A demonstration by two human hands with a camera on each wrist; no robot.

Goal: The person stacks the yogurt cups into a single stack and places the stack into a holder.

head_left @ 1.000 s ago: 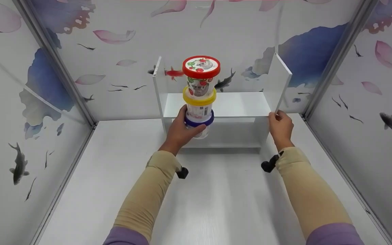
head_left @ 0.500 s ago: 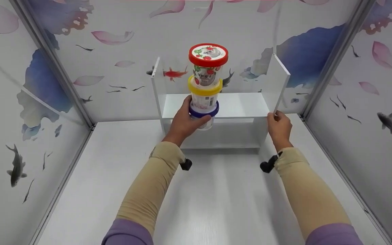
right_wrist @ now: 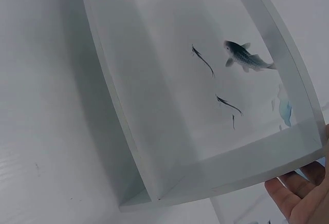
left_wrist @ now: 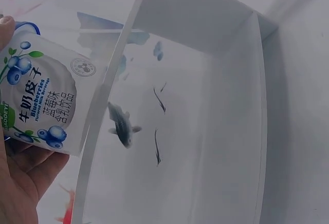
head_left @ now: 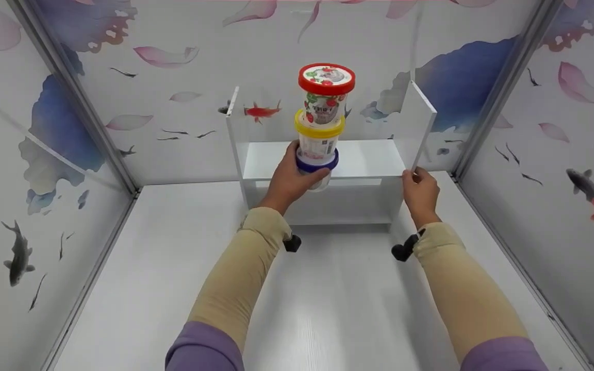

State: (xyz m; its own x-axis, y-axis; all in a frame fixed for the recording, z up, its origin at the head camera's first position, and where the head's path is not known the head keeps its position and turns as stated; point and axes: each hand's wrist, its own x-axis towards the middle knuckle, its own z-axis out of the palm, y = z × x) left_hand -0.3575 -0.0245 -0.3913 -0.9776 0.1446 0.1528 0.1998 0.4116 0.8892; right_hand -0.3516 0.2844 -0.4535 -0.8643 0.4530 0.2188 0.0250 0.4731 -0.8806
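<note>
My left hand (head_left: pixel 289 183) grips the lowest tub of an upright stack, a clear-white cup with a blue lid (head_left: pixel 317 164). In the left wrist view blueberries are printed on this blue-lidded cup (left_wrist: pixel 46 90). Above it stand a cup with a yellow lid (head_left: pixel 319 126) and, topmost, one with a red lid (head_left: pixel 327 80). The stack is held up in front of a white shelf (head_left: pixel 366 154). My right hand (head_left: pixel 421 193) pinches the front edge of the shelf's right side panel (head_left: pixel 414 121). In the right wrist view, that hand's fingers (right_wrist: pixel 282 196) lie along the panel's outer side.
The shelf has a middle board and a lower compartment (head_left: pixel 338 203) near the white tabletop (head_left: pixel 302 309). A left side panel (head_left: pixel 237 129) rises opposite the right one. Walls printed with fish and petals (head_left: pixel 165 98) enclose the table, with metal corner posts (head_left: pixel 78 98).
My left hand has raised the stack of tubs and carried it to the right. The right hand keeps its hold on the side panel.
</note>
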